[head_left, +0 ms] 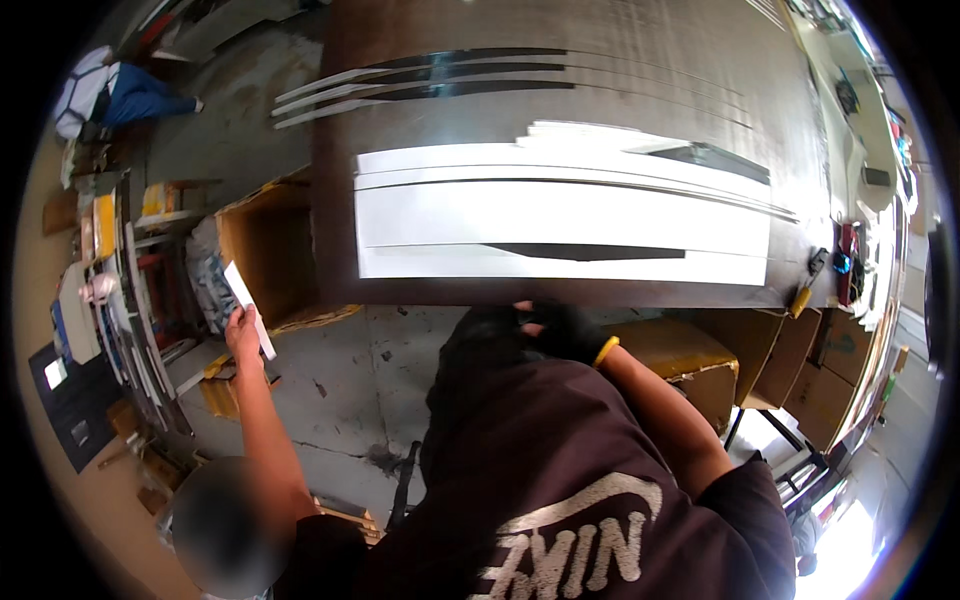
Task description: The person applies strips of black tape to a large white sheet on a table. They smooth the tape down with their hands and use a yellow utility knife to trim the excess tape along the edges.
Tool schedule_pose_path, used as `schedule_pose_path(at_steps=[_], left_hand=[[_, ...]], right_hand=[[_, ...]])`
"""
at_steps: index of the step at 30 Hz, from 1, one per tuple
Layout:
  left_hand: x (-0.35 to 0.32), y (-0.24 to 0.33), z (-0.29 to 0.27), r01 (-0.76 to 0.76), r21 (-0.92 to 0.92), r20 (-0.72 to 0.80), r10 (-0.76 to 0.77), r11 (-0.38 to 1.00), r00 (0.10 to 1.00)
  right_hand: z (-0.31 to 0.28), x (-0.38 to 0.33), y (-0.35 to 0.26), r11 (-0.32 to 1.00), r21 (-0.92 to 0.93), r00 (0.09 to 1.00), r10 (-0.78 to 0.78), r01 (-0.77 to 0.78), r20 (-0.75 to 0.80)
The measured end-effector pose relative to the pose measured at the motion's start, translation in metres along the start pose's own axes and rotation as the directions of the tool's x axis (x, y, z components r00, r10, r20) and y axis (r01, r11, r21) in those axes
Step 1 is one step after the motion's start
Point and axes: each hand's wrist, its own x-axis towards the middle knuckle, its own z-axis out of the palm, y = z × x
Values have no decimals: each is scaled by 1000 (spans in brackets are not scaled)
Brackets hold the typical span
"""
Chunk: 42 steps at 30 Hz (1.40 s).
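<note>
Your left hand is out beyond the left end of the dark table, well apart from it, with its fingers closed around a narrow white strip near the strip's lower part. That strip tilts, its top leaning away to the left, and from this view it overlaps the near left side of the open cardboard box standing just beside the table's left end; whether it touches the box you cannot tell from here. Your right hand, in a black fingerless glove with a yellow cuff, is at the table's near edge, low in front of your body. Two bare fingertips show, but the rest is dark against dark clothing, so how far those fingers are open, and whether they have hold of anything, cannot be told. On the table's near half lie long white panels side by side and partly overlapping, running along its length. Farther back on the table are three slender strips, roughly parallel and spaced apart. A yellow-handled tool sits at the table's near right corner, and a closed-looking carton stands below the near edge, toward the right.
</note>
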Motion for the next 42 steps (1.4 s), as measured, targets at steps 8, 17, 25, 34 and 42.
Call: schedule_pose_path(at_steps=[8, 17, 25, 34, 42], left_hand=[[90, -37, -15, 346, -489, -225, -499, 801, 837], [-262, 134, 257, -698, -34, 237, 684, 715, 690], [-390, 179, 338, -939, 46, 556, 772, 341, 308], [-418, 194, 350, -899, 347, 593, 680, 268, 432], [-417, 202, 372, -920, 296, 626, 675, 257, 390]], right_hand=[[-38, -64, 7, 983, -53, 946, 156, -178, -285], [-164, -190, 142, 963, 130, 407, 220, -238, -886], [-378, -327, 286, 667, 94, -131, -6, -739, -991], [-535, -348, 410, 596, 296, -58, 384, -746, -921], [-526, -359, 402, 484, 701, 358, 622, 524, -697]])
